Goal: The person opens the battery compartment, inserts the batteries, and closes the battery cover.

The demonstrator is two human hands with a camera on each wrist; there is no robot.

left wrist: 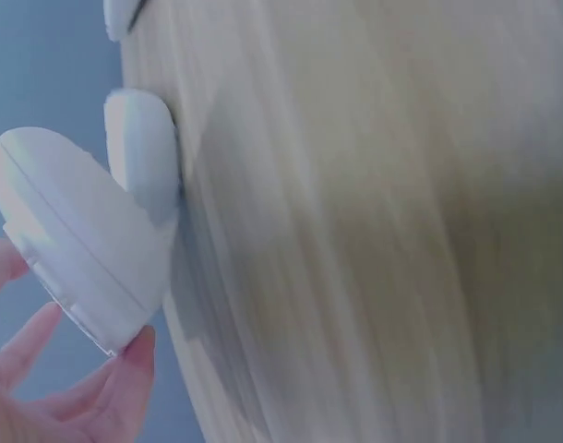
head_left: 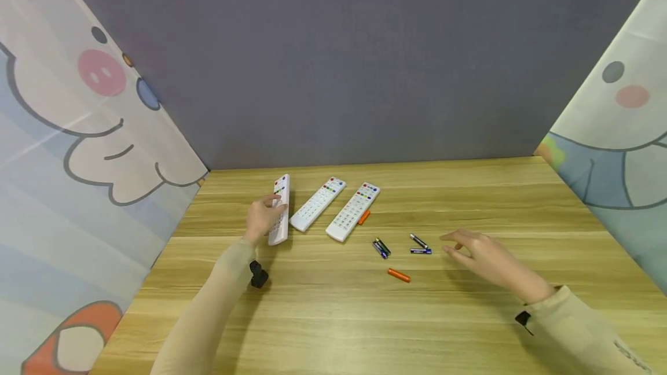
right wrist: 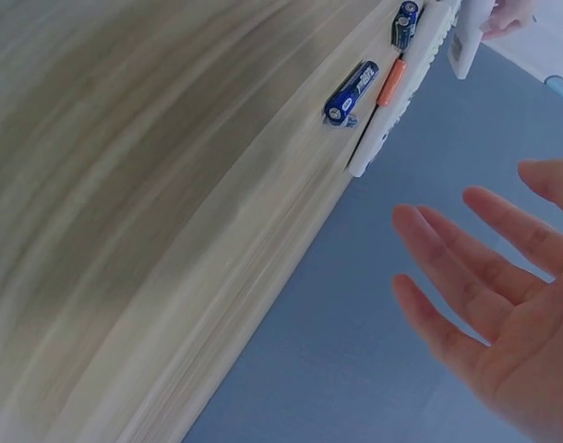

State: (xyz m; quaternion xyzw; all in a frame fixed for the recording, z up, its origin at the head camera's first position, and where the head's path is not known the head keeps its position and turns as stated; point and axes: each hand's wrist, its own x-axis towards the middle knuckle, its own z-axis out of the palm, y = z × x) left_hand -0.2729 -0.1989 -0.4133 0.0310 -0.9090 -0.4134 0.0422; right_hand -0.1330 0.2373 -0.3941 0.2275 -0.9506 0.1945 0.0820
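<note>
My left hand (head_left: 260,217) grips a white remote control (head_left: 282,213) by its sides, thumb on one edge and fingers on the other. In the left wrist view that remote control (left wrist: 74,231) is tilted, with its smooth back showing. My right hand (head_left: 482,252) hovers over the table with fingers spread and holds nothing. Nearest to it lie two batteries, one black and silver (head_left: 418,241) and one dark blue (head_left: 421,251). In the right wrist view the open palm (right wrist: 531,341) is in plain sight.
Two more white remotes, one in the middle (head_left: 318,204) and one to the right (head_left: 353,213), lie face up on the wooden table (head_left: 333,317). An orange battery (head_left: 364,217) lies beside the right one. Two dark batteries (head_left: 381,248) and another orange battery (head_left: 399,275) lie nearer. A grey panel (head_left: 354,62) stands behind.
</note>
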